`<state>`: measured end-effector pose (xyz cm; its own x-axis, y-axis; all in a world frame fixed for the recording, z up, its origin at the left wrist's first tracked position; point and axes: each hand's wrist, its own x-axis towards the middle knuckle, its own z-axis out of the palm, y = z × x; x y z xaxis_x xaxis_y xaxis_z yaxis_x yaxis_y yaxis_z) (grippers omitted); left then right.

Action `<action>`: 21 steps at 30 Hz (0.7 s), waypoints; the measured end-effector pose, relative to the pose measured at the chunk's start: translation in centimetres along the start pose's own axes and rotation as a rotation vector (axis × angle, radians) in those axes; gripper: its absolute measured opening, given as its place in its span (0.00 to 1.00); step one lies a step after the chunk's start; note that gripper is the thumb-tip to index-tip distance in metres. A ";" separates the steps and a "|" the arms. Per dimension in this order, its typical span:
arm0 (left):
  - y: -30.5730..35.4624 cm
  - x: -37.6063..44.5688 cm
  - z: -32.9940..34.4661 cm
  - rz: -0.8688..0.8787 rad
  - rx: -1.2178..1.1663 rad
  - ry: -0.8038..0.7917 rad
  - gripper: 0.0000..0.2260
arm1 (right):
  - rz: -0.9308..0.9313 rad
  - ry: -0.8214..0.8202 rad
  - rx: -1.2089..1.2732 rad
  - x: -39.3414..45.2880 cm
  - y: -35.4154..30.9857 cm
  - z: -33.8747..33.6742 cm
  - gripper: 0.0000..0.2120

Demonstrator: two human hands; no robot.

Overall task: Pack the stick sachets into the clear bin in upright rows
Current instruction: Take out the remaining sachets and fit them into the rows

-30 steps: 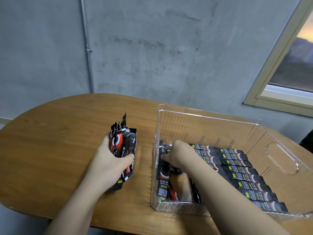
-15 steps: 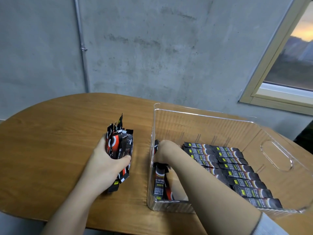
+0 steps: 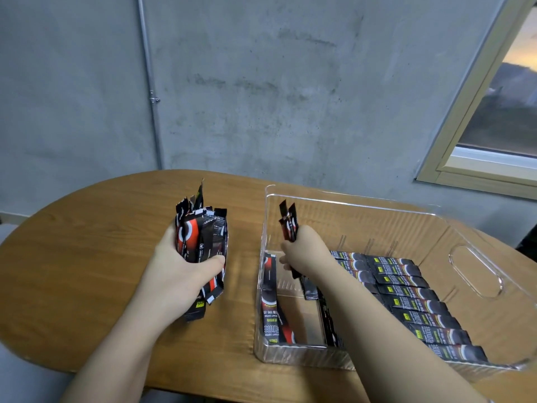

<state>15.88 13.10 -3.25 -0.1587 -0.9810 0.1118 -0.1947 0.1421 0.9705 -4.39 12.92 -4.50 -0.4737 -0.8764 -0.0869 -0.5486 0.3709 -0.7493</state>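
Sachet print: black wrap, red/white curved mark, small yellow-green tag at one end. "INSTANT COFFEE" is reading legibly on a sachet leaning (image 3: 271, 318) against the clear bin (image 3: 476, 266) near-left wall; the rest of the lettering is too small to tell.

Left hand (image 3: 177, 266) is gripping a bundle of stick sachets (image 3: 200, 239) just left of the bin, outside it. Fingers are curling round the bundle's middle, thumb across the front; sachet ends are sticking out above and below the fist, lower ends near or touching the desk (image 3: 87, 257), cannot tell which.

Right hand (image 3: 302, 251) is sitting inside the bin at its left side, fingers closing on a few sachets (image 3: 289, 225). They are standing roughly upright, tops poking above the fist, bottoms below it.

A row of packed sachets (image 3: 406, 292) is running along the bin floor, right of the hand.
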 end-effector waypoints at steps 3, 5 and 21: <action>0.8 -0.1 -0.1 0.023 -0.046 0.021 0.16 | -0.174 0.129 0.099 -1.5 0.0 -1.3 0.08; 1.4 -0.3 -0.3 0.027 -0.086 0.022 0.16 | -0.302 0.174 0.175 -3.0 -0.5 -2.0 0.09; 6.5 -3.8 2.9 0.215 -0.205 -0.199 0.17 | -0.269 -0.015 0.697 -9.6 -4.0 -1.0 0.22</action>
<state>12.39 18.09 2.01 -0.3644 -0.8837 0.2936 0.0588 0.2928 0.9544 1.63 20.17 -0.02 -0.3726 -0.9153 0.1527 -0.0781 -0.1331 -0.9880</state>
